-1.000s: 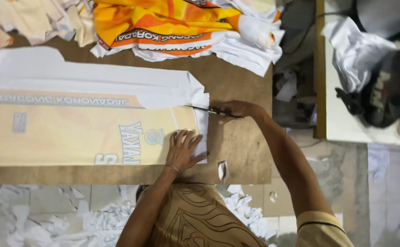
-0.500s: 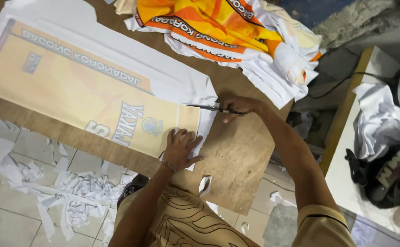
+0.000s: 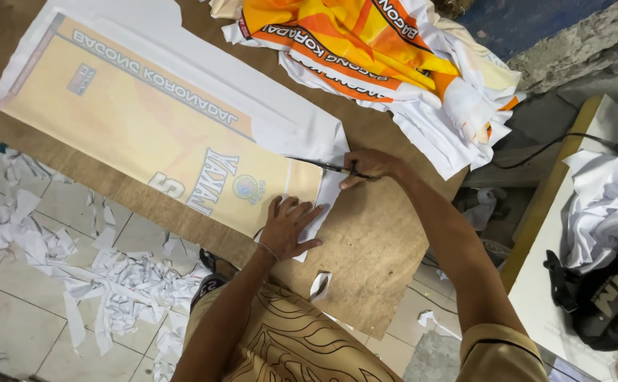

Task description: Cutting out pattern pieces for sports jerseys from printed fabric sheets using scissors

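**Scissors at the corner of a printed sheet**

Scissors [image 3: 327,167] sit in the right hand [image 3: 369,166], whose fingers are curled shut through the handles just right of the frame's centre, the dark blades pointing left along the upper edge of the printed sheet [image 3: 146,127]. The left hand [image 3: 288,226] lies flat, fingers spread, pressing down the sheet's lower right corner, near the blades but not touching them.

The sheet is long, pale yellow with a white margin, and runs from the upper left of the frame down to the centre across the brown bench [image 3: 387,247]. Its long lower edge looks trimmed close to the yellow print, while a broad white margin remains along the upper edge and at the upper left end, so the trimming appears partly done, with the top border left to cut. How far the blades have bitten into the sheet cannot be made out.

White paper scraps [image 3: 104,276] litter the tiled floor at lower left, and one small curl [image 3: 319,285] lies on the bench near the person's patterned shirt. A heap of orange and white printed cloth [image 3: 380,56] is piled at the top of the frame, well apart from the hands. More white cloth [image 3: 606,205] rests on a pale table at the right edge.
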